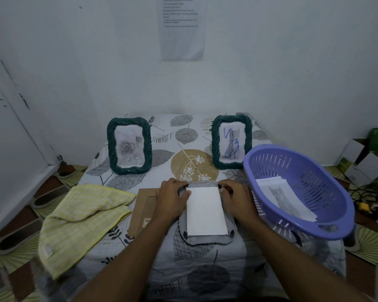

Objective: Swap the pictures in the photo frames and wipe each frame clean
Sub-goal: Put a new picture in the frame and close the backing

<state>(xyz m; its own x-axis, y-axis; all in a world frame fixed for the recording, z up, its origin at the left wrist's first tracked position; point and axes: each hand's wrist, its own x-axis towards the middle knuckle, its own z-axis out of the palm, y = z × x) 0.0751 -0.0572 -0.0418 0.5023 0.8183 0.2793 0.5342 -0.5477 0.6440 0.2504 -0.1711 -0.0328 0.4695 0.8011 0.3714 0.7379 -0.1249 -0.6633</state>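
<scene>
A grey photo frame (205,241) lies face down in front of me with a white picture back (205,211) showing in its opening. My left hand (172,198) presses on the frame's upper left corner, thumb on the white sheet. My right hand (234,199) pinches the upper right corner. A brown backing board (142,208) lies just left of it. Two green twisted frames stand at the back: one with roses (128,146), one with a scribbled cat picture (231,141). A yellow cloth (81,219) lies at the left.
A purple plastic basket (303,192) at the right holds cat prints (286,199). The low table has a leaf-patterned cover (194,164). Walls close in behind and on the left. Cardboard boxes (367,153) and cables sit on the floor at the right.
</scene>
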